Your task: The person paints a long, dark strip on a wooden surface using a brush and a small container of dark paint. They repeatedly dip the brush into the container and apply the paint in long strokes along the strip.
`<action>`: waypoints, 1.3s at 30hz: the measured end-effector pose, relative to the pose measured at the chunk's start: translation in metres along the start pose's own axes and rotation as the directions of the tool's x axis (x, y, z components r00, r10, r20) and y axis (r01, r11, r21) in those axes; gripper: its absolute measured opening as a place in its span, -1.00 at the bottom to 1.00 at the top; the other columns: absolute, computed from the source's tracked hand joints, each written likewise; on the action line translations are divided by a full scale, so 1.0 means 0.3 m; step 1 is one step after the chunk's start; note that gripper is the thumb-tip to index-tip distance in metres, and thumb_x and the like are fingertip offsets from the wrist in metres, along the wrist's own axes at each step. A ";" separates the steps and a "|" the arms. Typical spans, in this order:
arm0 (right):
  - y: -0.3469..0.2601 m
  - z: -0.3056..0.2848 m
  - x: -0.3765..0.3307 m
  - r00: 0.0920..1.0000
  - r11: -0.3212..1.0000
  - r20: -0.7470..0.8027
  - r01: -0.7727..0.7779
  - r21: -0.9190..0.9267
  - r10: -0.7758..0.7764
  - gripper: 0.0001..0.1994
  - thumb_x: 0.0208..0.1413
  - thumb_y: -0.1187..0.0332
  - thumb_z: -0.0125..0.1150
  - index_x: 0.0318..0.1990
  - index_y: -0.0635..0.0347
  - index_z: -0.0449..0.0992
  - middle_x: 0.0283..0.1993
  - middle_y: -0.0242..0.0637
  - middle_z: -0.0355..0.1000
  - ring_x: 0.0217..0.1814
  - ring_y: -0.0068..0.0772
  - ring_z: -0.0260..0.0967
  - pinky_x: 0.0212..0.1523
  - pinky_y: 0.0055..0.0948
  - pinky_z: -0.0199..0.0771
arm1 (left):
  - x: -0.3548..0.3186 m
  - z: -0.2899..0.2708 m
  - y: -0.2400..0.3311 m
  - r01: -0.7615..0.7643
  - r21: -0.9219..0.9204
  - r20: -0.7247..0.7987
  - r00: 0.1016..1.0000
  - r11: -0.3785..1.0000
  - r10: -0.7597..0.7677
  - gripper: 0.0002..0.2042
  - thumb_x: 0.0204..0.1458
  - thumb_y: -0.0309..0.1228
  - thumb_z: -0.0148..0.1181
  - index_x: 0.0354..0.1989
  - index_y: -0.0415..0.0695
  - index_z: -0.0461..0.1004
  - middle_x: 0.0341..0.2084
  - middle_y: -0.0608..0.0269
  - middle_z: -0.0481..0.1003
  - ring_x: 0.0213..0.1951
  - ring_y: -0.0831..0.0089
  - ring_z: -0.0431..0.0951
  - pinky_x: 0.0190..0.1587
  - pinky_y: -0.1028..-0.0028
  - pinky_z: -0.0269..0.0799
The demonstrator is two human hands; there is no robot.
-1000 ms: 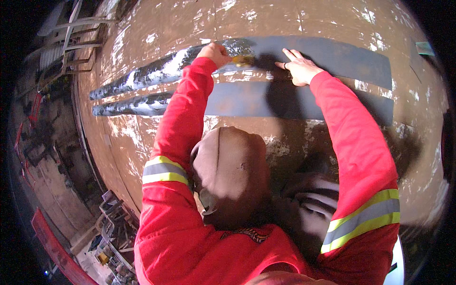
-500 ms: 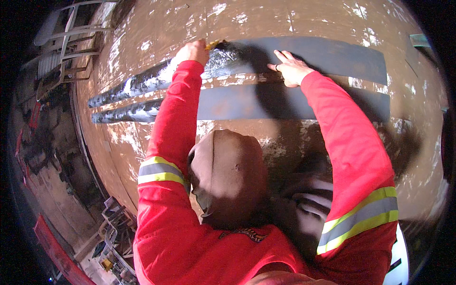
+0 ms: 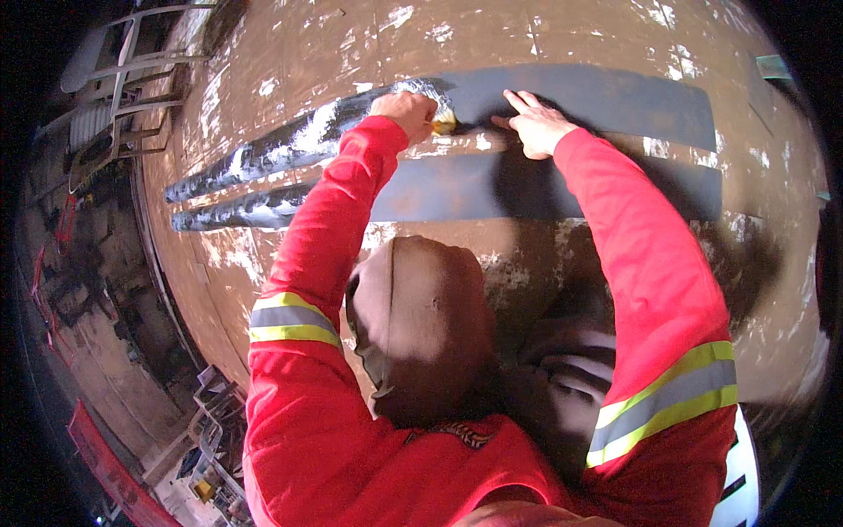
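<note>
My left hand (image 3: 408, 111) is closed around a small brush (image 3: 444, 126) with yellow on it, whose dark tip touches the far grey strip (image 3: 615, 101) near its front edge. The strip's left part is dark, wet and shiny, with bright glare; its right part is matte grey. My right hand (image 3: 540, 130) lies on that strip with fingers spread, holding nothing, a dark ring on one finger. A second grey strip (image 3: 430, 186) runs parallel, closer to me, also glossy black at its left end. My left forearm hides part of it.
Both strips lie on a worn brown board (image 3: 474, 35) flecked with white. My knee (image 3: 430, 316) rests in front of the strips. Metal chair-like frames (image 3: 132, 83) stand at the far left, more clutter (image 3: 215, 430) at lower left, and a red bar (image 3: 114, 465) beside it.
My left hand has moved right and toward me with the brush, from the far strip's back edge to its front edge. The right hand has hardly moved.
</note>
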State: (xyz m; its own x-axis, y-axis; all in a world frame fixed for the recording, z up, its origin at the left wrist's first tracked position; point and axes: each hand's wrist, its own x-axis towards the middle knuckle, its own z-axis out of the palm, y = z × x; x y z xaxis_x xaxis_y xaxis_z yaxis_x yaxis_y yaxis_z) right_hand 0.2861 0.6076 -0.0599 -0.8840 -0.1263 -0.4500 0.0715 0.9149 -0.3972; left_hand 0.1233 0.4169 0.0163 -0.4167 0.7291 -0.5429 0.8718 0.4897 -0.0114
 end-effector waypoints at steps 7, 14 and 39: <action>-0.013 0.000 0.012 0.999 0.999 0.035 0.010 -0.035 -0.009 -0.33 -0.17 0.48 0.12 0.23 -0.21 0.28 0.45 -0.12 -0.29 0.47 -0.01 -0.29 0.30 -0.05 0.08 | -0.039 0.067 -0.136 0.313 -0.119 0.040 0.950 0.942 -0.310 -0.76 -0.19 -0.11 0.21 -0.37 0.08 0.57 -0.39 0.11 0.57 -0.28 0.12 0.57 -0.21 0.23 0.48; -0.017 -0.001 0.007 0.999 0.999 0.041 -0.010 -0.042 0.012 -0.26 -0.18 0.50 0.13 0.27 -0.29 0.21 0.46 -0.13 -0.32 0.48 -0.02 -0.32 0.30 0.03 0.05 | -0.185 0.022 -0.256 0.538 0.046 0.003 0.843 0.842 -0.539 -0.40 -0.30 0.17 0.30 -0.28 -0.16 0.58 -0.29 -0.04 0.56 -0.22 0.09 0.58 -0.15 0.24 0.49; 0.057 0.020 -0.009 0.980 0.982 -0.089 0.174 -0.068 -0.179 -0.54 -0.15 0.48 0.06 0.02 0.24 0.44 0.38 0.02 -0.06 0.44 -0.02 -0.16 0.35 -0.21 0.05 | 0.139 0.006 -0.080 0.468 -0.142 -0.156 0.860 0.873 -0.486 -0.60 -0.17 -0.01 0.26 -0.37 -0.13 0.57 -0.38 -0.05 0.56 -0.24 0.09 0.57 -0.20 0.22 0.48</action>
State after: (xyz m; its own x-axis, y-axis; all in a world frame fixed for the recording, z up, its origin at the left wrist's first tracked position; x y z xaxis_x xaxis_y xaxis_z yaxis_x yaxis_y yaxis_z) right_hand 0.2925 0.6212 -0.0702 -0.9200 -0.2537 -0.2988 -0.1146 0.9030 -0.4141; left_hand 0.0853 0.4346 -0.0075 -0.8223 0.4635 -0.3301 0.5293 0.8360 -0.1449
